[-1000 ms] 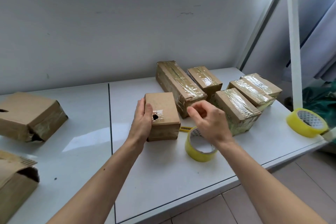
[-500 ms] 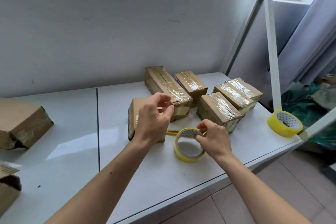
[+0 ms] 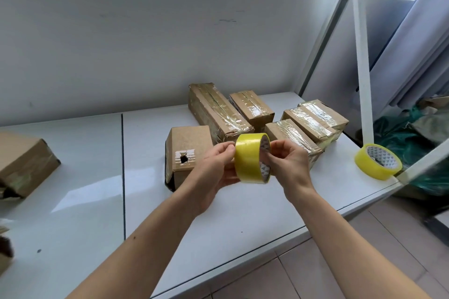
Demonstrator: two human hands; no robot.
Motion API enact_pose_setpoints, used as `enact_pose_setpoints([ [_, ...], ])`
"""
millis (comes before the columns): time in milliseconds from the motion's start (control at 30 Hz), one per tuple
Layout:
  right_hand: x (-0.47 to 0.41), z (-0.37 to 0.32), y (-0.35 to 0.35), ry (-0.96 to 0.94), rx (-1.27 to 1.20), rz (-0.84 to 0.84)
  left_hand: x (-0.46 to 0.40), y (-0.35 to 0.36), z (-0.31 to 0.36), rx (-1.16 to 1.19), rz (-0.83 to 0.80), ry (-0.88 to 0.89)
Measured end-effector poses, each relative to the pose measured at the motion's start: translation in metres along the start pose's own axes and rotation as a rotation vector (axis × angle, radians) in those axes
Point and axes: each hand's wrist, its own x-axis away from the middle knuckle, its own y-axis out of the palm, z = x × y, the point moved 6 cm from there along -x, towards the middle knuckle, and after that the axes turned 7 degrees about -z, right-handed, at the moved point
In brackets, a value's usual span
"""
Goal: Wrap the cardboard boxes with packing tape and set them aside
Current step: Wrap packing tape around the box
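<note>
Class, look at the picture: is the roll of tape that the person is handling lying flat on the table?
No: both hands, left and right, hold the yellow tape roll up on edge above the table.

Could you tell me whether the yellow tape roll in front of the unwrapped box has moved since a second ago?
Yes. The tape roll lay flat on the table beside the unwrapped box; now both hands hold it upright above the table.

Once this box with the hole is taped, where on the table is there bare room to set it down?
The widest bare patch lies left of the seam, between the holed box and the box at the left edge. The front strip of table under the forearms is also bare. The back right is crowded with taped boxes, with a spare tape roll at the right corner.
</note>
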Motion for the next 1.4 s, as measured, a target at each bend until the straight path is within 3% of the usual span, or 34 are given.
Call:
enact_pose_setpoints([
  [100, -0.002, -0.001, -0.002, -0.002, 0.137, -0.007, -0.001, 0.0, 0.007, 0.161, 0.009, 0.063],
  [200, 0.004, -0.033, -0.005, -0.273, 0.213, -0.021, -0.003, -0.001, 0.014, 0.104, 0.073, 0.088],
  [333, 0.013, -0.06, 0.02, -0.493, 0.565, -0.334, -0.004, 0.002, 0.02, 0.094, 0.088, 0.079],
  [467, 0.006, -0.064, 0.021, -0.479, 0.414, -0.3, -0.005, 0.001, 0.02, 0.044, 0.099, 0.057],
  [567, 0.0, -0.063, 0.023, -0.334, 0.321, -0.338, 0.0, 0.004, 0.017, 0.113, 0.037, 0.03],
  [767, -0.001, -0.07, 0.034, -0.297, 0.604, -0.61, 0.014, 0.003, 0.008, 0.109, 0.017, 0.041],
  [833, 0.001, -0.074, 0.036, -0.296, 0.675, -0.614, 0.017, 0.001, 0.009, 0.075, 0.026, 0.042],
  [967, 0.002, -0.077, 0.041, -0.308, 0.537, -0.576, 0.029, 0.002, 0.013, 0.029, 0.04, 0.047],
  [1133, 0.018, -0.091, 0.066, -0.432, 0.734, -0.572, 0.05, 0.0, 0.013, -0.033, 0.003, 0.018],
  [1267, 0.016, -0.093, 0.091, -0.417, 0.674, -0.591, 0.069, -0.007, 0.018, -0.131, 0.072, 0.037],
  [1400, 0.007, -0.099, 0.103, -0.382, 0.6, -0.452, 0.096, -0.014, 0.027, -0.186, 0.074, -0.002],
])
